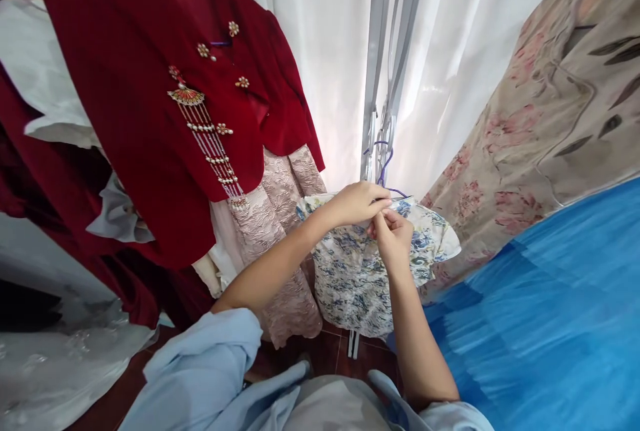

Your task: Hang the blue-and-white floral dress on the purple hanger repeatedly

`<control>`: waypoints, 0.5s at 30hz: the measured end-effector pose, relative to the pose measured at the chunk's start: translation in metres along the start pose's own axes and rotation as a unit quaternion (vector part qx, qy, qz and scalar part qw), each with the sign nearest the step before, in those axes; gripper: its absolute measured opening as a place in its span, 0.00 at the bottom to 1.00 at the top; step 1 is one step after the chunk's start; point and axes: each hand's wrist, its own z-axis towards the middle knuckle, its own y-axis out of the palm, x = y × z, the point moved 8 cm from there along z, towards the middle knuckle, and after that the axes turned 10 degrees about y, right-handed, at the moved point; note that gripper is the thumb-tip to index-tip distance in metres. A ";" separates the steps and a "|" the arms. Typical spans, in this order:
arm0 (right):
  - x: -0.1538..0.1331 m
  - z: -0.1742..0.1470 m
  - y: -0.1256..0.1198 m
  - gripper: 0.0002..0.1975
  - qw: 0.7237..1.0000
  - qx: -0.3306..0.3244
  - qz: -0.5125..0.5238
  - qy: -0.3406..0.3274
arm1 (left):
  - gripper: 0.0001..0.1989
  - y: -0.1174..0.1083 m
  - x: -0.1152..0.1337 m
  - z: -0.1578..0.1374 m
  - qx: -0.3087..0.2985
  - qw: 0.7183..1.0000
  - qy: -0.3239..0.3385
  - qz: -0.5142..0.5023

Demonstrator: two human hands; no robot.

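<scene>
A short-sleeved floral garment (350, 284), white with blue and yellow-green print, hangs on a purple hanger (384, 171). Both my hands meet in front of its neckline, fingertips close together. My left hand (356, 204) reaches across from the left, palm down, its thumb and fingers drawn into a pinch. Just below and to the right, my right hand (394, 236) has its fingers curled, with thumb and forefinger pressed together. Whatever lies between the fingertips is too small and too covered to make out.
A dark red jacket (135, 84) with beaded ornaments hangs left, over a pink brocade skirt (295, 284). Grey metal rack poles (377, 38) stand before a white curtain (320, 31). To the right are a beige floral garment (505, 144) and bright blue fabric (560, 311). Reddish tiles (330, 358) cover the floor.
</scene>
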 end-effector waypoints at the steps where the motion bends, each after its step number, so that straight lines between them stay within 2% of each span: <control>1: 0.001 0.001 -0.002 0.19 1.000 0.001 -0.005 0.002 | 0.12 0.003 0.000 0.003 -0.004 1.000 0.010 0.001; 3: 0.009 0.003 -0.006 0.17 1.000 0.003 -0.009 0.010 | 0.11 0.007 0.000 0.007 0.022 0.999 0.034 0.012; 5: 0.031 0.000 -0.008 0.16 0.999 0.002 -0.016 0.028 | 0.11 0.006 0.002 0.009 0.058 0.997 0.048 0.025; 7: 0.068 -0.013 -0.008 0.17 0.997 0.003 -0.037 0.062 | 0.12 -0.002 0.002 0.011 0.101 0.993 0.053 0.037; 10: 0.139 -0.052 -0.015 0.19 0.988 0.021 -0.077 0.131 | 0.11 -0.016 -0.005 0.011 0.129 0.990 0.055 0.026; 13: 0.190 -0.096 -0.026 0.20 0.982 0.020 -0.082 0.170 | 0.10 -0.037 -0.040 -0.007 0.168 0.985 0.000 -0.047; 15: 0.207 -0.114 -0.032 0.22 0.980 0.002 -0.074 0.187 | 0.11 -0.061 -0.079 -0.038 0.244 0.961 -0.070 -0.112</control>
